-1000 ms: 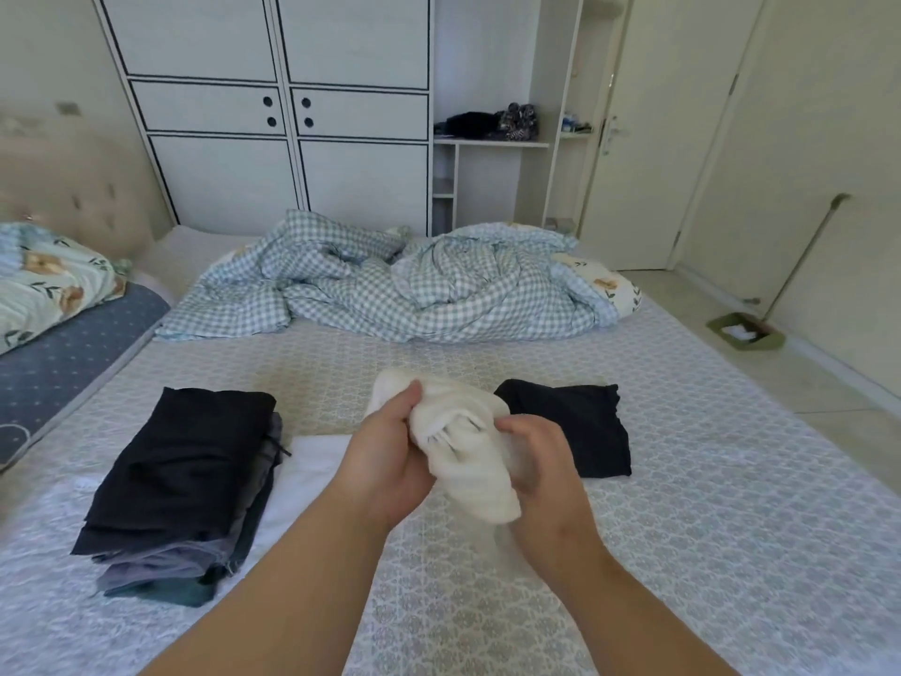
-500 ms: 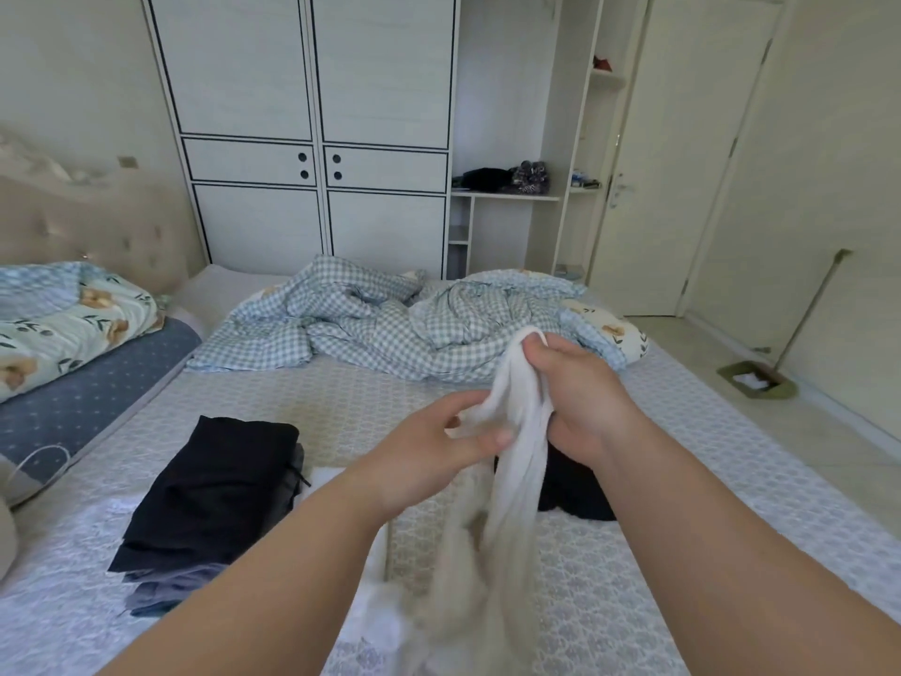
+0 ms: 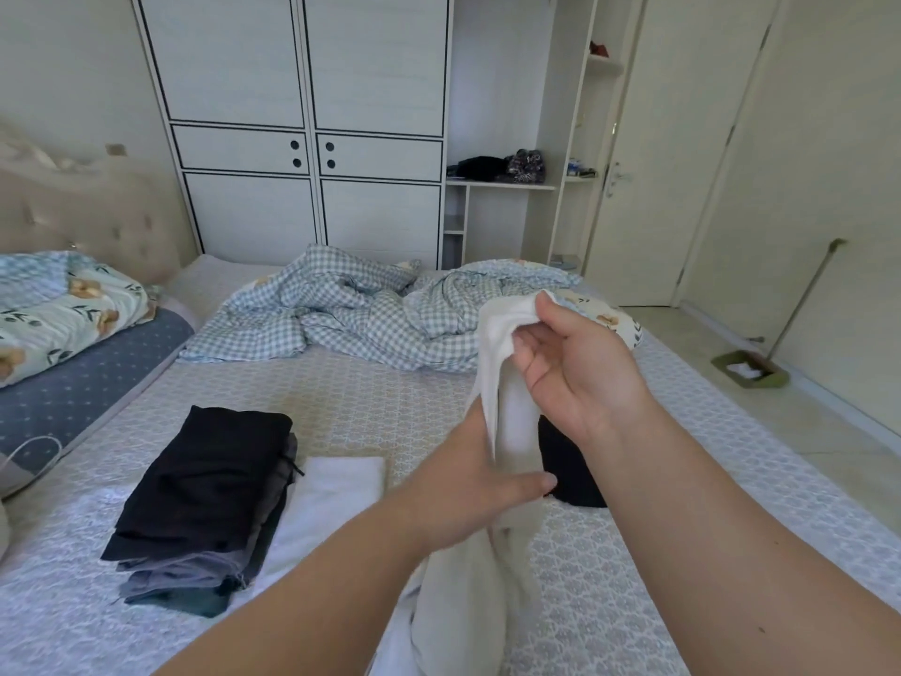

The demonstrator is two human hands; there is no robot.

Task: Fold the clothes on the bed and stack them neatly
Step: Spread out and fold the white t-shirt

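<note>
A white garment hangs in front of me over the bed. My right hand pinches its top edge, raised above the mattress. My left hand grips the cloth lower down, and the rest trails toward the bottom of the view. To the left lies a stack of folded dark clothes, black on top with grey and teal layers under it. A folded white cloth lies flat beside that stack. A folded black garment rests on the bed behind my hands, partly hidden.
A crumpled blue checked duvet fills the far part of the bed. A floral pillow lies at the left by the headboard. A white wardrobe and shelves stand behind. A dustpan with a long handle sits on the floor at the right.
The white garment was bunched between both hands; now it is stretched lengthwise. My right hand rose with its top edge, and my left hand slid down the cloth.
</note>
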